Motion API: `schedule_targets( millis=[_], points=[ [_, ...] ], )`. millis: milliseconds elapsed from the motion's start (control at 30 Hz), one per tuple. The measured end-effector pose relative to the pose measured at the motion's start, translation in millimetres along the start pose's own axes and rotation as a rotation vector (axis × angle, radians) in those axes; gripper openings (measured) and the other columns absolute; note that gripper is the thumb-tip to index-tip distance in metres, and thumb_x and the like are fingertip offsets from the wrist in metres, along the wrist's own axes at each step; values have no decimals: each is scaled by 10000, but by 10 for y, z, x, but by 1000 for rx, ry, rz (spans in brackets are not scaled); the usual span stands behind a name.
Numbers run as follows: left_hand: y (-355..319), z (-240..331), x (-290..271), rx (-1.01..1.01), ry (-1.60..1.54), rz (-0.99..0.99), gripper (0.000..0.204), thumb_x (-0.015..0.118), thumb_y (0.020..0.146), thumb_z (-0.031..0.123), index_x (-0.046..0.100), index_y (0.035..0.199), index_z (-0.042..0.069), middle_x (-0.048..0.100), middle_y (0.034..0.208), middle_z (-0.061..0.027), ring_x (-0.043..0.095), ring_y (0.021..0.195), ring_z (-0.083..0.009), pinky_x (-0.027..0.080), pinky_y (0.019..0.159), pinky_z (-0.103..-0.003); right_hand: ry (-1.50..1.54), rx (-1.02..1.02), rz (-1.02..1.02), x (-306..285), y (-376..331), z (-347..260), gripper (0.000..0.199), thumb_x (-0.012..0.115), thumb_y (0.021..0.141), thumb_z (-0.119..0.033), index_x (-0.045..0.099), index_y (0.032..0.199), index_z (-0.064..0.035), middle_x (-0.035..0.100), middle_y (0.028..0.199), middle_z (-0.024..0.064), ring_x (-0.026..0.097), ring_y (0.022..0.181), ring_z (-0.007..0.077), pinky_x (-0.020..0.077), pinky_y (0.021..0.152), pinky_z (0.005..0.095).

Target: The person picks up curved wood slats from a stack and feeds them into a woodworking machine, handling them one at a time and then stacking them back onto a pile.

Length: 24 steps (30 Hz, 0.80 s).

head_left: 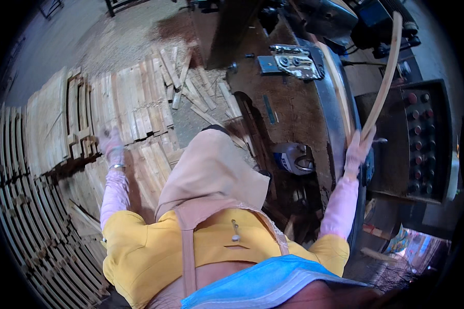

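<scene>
Wood pieces (129, 105) lie left; the machine (299, 110) stands right; the control panel (389, 141) sits farther right.

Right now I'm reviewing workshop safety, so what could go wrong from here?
The long wooden strip in the right hand could swing and bump the control panel beside it. The left hand is at the stacked boards, whose uneven edges might catch a finger. The loose wood pieces lying in a jumble could slide or trip someone.
</scene>
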<state>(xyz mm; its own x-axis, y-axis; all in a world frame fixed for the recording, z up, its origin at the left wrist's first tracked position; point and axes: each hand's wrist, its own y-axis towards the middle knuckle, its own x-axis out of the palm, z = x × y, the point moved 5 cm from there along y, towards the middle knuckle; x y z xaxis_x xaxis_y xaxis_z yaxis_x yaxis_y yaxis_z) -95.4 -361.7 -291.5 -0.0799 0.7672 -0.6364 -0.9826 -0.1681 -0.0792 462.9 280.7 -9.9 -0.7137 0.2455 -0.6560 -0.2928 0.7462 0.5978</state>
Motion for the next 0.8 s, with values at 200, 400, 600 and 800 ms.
schedule_targets(
  millis=[200,400,600,800],
  points=[
    [-531,-1266,-1388,-426,599,186,1098,704,870,615,210,1608,-31,321,1638,-253,327,1512,-382,290,1233,-419,-262,73,-191,407,297,-455,523,583,1012,-330,516,1481,-108,664,1175,261,622,1107,435,480,963,477],
    [-1466,-3029,-1810,-406,121,-74,871,746,864,560,562,1370,-124,628,1334,-285,584,1265,-366,432,1080,-406,-526,-48,-434,-813,-984,129,483,587,1018,-243,555,1452,-35,657,1082,232,617,1041,402,479,918,480],
    [-1285,-2557,-1922,-721,-50,-402,441,863,815,334,715,1057,-4,694,816,-93,617,642,-220,485,591,-389,-554,94,-386,-1609,-1563,483,437,626,998,-249,624,1398,-73,652,1107,200,620,1060,391,493,957,450],
    [-1297,-2679,-1954,-761,96,-291,316,798,815,197,675,1041,12,568,665,-27,486,536,-150,391,482,-358,-476,-345,-275,-411,-436,-110,337,660,968,-245,709,1221,-28,689,1194,229,636,1094,409,502,947,470]
  ],
)
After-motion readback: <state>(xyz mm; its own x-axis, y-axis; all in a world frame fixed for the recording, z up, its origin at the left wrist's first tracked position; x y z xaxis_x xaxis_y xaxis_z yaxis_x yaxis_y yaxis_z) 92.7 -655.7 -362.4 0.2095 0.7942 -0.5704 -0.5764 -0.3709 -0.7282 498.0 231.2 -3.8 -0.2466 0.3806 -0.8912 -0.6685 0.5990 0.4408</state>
